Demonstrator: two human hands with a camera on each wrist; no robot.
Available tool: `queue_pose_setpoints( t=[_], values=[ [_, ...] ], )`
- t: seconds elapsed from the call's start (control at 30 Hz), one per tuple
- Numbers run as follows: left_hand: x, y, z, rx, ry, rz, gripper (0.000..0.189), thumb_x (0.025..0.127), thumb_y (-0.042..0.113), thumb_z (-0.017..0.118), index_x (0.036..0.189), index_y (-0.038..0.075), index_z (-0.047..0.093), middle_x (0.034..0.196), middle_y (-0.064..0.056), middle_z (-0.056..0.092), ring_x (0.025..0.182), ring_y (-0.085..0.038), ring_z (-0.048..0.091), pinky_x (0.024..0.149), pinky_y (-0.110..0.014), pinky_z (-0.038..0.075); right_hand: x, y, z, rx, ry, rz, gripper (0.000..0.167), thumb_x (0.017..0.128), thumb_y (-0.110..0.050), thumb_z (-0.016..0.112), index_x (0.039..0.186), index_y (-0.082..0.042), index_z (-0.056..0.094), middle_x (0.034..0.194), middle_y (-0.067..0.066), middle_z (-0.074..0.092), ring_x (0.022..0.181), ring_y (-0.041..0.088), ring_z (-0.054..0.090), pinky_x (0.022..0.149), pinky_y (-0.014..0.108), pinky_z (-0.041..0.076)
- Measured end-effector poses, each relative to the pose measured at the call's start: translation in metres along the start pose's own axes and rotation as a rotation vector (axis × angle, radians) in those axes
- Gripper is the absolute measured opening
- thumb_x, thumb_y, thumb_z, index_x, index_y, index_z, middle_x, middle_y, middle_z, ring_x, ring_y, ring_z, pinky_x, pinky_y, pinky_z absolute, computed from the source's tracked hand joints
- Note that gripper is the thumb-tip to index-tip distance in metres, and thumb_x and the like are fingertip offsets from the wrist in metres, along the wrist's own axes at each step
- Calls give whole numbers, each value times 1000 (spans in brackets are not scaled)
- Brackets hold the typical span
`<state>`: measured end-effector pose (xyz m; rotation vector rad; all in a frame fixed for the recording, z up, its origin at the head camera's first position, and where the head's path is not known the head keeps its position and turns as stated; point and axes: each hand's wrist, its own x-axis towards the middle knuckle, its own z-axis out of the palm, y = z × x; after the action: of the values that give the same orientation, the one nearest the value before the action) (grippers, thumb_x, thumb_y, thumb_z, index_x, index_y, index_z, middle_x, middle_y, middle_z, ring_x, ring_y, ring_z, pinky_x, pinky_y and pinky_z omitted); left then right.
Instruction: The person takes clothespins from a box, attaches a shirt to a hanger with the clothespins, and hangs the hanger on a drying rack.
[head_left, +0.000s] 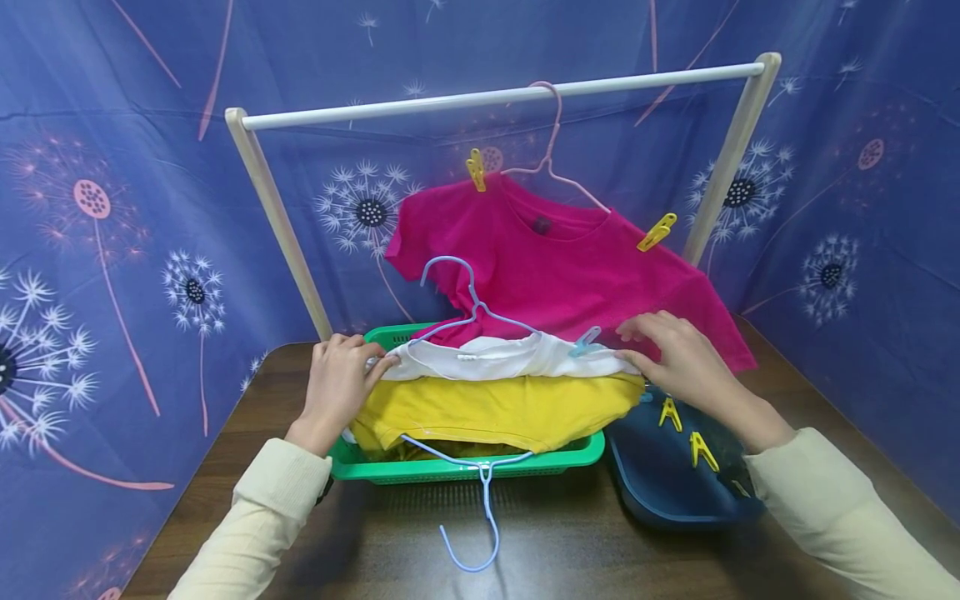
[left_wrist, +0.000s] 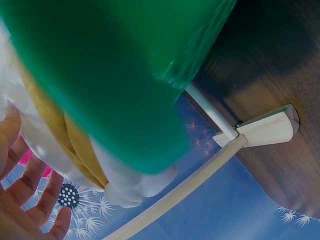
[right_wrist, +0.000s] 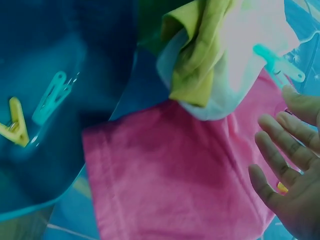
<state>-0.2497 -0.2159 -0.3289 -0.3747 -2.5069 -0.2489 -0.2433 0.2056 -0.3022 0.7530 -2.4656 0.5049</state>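
A white shirt point(head_left: 480, 358) lies over the yellow shirt point(head_left: 487, 408) in the green basket point(head_left: 465, 473). A blue hanger point(head_left: 476, 310) is in the white shirt's neck, its hook upward. One light blue clothespin point(head_left: 587, 342) clips the right shoulder. At the left shoulder my left hand point(head_left: 337, 379) pinches the white fabric between thumb and fingers. Beside the right shoulder is my right hand point(head_left: 682, 358); in the right wrist view its fingers point(right_wrist: 272, 155) are spread, near the clothespin. A second blue hanger point(head_left: 486, 479) extends from the yellow shirt over the basket's front rim.
Behind the basket, a magenta shirt point(head_left: 577, 258) hangs from a white rod point(head_left: 420, 106) on a pink hanger point(head_left: 555, 133), with yellow clothespins point(head_left: 476, 170) at its shoulders. A dark blue basin point(head_left: 652, 492) at the right holds several clothespins. Patterned blue cloth surrounds the wooden table point(head_left: 405, 542).
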Motion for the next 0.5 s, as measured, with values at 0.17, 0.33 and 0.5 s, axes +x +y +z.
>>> queue_pose_setpoints(
  t=[0.17, 0.33, 0.5],
  values=[
    [1, 0, -1, -16, 4, 1, 28, 82, 41, 63, 84, 15, 72, 74, -3, 65, 87, -27, 53, 77, -44, 36, -10, 9, -5, -58, -40, -5, 31, 66, -8, 79, 94, -5, 66, 82, 5, 66, 76, 18, 57, 67, 40, 50],
    [1, -1, 0, -17, 5, 8, 27, 82, 41, 62, 83, 15, 72, 74, -3, 65, 86, -27, 53, 76, -44, 36, -20, 18, -8, -98, -103, 5, 29, 67, -14, 80, 92, -7, 67, 80, 3, 66, 73, 16, 57, 64, 37, 50],
    [1, -3, 0, -12, 2, 16, 26, 82, 39, 62, 83, 15, 72, 75, -3, 66, 86, -27, 53, 74, -44, 36, -29, 26, -10, -118, -182, 32, 25, 68, -17, 79, 89, -9, 68, 79, 2, 66, 71, 15, 57, 63, 33, 50]
  ],
)
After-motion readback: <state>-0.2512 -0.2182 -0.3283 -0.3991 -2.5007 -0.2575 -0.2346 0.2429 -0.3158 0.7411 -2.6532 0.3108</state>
